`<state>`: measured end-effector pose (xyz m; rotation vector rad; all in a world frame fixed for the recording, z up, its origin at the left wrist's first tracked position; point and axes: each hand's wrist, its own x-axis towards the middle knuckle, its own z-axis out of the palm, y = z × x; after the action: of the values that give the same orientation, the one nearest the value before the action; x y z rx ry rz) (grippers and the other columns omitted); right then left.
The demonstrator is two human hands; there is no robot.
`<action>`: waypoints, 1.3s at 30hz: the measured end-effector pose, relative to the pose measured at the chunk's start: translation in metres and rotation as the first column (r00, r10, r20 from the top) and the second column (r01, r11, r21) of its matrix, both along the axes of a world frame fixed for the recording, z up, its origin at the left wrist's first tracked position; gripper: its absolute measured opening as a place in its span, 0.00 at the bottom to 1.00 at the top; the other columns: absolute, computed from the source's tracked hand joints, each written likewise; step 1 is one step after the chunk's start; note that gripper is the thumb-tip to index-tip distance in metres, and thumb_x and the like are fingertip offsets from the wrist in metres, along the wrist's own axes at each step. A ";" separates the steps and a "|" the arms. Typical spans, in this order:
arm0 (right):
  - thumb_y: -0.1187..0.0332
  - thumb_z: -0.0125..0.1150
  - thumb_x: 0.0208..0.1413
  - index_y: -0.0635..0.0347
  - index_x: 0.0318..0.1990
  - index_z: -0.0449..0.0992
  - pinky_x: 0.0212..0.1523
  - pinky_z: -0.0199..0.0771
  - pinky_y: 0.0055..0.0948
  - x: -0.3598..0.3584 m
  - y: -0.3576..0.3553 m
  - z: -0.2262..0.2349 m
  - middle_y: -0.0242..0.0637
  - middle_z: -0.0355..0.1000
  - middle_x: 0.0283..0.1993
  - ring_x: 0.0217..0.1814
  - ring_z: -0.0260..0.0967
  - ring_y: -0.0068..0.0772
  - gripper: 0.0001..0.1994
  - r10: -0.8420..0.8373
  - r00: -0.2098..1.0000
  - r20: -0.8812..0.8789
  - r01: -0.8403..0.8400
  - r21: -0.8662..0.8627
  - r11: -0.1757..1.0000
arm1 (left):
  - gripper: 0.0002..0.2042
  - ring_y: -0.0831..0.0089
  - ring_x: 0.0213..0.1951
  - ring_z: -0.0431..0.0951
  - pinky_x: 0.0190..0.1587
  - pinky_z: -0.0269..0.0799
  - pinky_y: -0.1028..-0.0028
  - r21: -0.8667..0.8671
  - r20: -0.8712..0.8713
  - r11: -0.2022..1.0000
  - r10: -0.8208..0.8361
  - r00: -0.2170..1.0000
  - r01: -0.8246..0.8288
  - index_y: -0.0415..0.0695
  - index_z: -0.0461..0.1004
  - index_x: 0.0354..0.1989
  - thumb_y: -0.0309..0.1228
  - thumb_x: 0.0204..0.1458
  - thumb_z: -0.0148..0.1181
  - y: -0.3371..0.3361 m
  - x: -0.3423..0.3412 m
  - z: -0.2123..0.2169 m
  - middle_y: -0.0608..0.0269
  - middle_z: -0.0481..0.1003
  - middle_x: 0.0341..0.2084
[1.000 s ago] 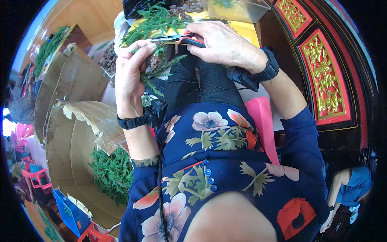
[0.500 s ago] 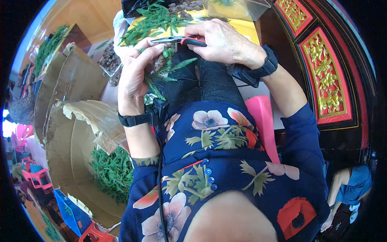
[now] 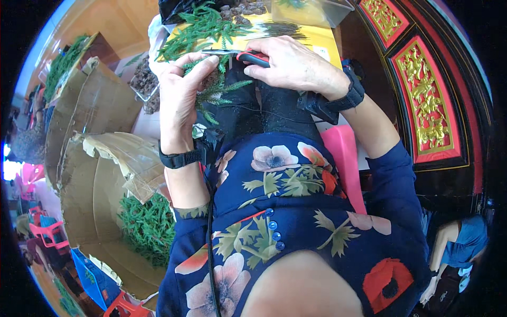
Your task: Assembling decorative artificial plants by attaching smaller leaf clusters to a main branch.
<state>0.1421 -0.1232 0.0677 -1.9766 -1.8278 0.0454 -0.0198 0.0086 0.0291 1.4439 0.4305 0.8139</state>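
Note:
My left hand is closed on a green needle-leaved sprig. A brownish clump, perhaps a pine cone, shows beside its fingers and is partly hidden. My right hand grips needle-nose pliers by their red and black handles. The jaws point left and meet the fingertips of my left hand at the top of the sprig. What lies between the jaws is too small to tell. Both hands are above my lap, at the near edge of a yellow-topped table.
On the table lie green sprigs, pine cones and thin dark wires. A clear tub of cones stands left, above a torn cardboard box with more greenery. A pink chair is beside me; another person's arm shows lower right.
The pliers have turned slightly, and their handles look a little further apart. My left hand and the sprig have shifted slightly. More of the wires on the table shows.

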 end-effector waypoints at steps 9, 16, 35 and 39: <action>0.60 0.55 0.49 0.63 0.41 0.73 0.44 0.68 0.43 0.001 0.001 -0.004 0.50 0.72 0.39 0.42 0.69 0.54 0.16 -0.053 0.999 0.001 0.053 -0.060 0.997 | 0.08 0.88 0.20 0.65 0.24 0.57 0.87 -0.005 0.001 1.000 -0.012 1.000 0.012 0.40 0.77 0.31 0.30 0.43 0.66 -0.004 0.000 0.005 0.72 0.73 0.20; 0.59 0.54 0.50 0.62 0.43 0.73 0.45 0.68 0.42 -0.006 0.000 -0.008 0.51 0.72 0.38 0.43 0.69 0.53 0.17 -0.053 0.997 -0.049 0.053 0.010 0.999 | 0.09 0.84 0.25 0.71 0.30 0.64 0.84 0.136 -0.027 0.982 0.132 0.991 -0.127 0.37 0.77 0.31 0.29 0.44 0.65 -0.008 0.003 0.001 0.68 0.75 0.22; 0.61 0.57 0.49 0.64 0.35 0.75 0.39 0.70 0.44 -0.006 0.006 -0.024 0.52 0.72 0.31 0.37 0.70 0.55 0.14 -0.135 0.987 -0.089 0.142 0.085 0.986 | 0.14 0.77 0.34 0.72 0.40 0.67 0.77 0.570 -0.058 0.792 0.302 0.952 -0.216 0.35 0.73 0.39 0.28 0.45 0.64 -0.013 0.007 -0.001 0.63 0.76 0.31; 0.60 0.57 0.49 0.65 0.34 0.75 0.39 0.70 0.44 -0.008 0.001 -0.020 0.52 0.72 0.31 0.37 0.70 0.55 0.15 -0.170 0.973 -0.156 0.174 0.012 0.985 | 0.15 0.66 0.33 0.75 0.39 0.69 0.71 0.672 -0.039 0.714 0.300 0.953 -0.198 0.35 0.72 0.39 0.25 0.42 0.63 -0.019 0.006 0.003 0.54 0.75 0.30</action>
<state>0.1336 -0.1226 0.0473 -2.0455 -1.5486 0.1180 -0.0142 -0.0100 0.0317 2.1570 0.4787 1.1592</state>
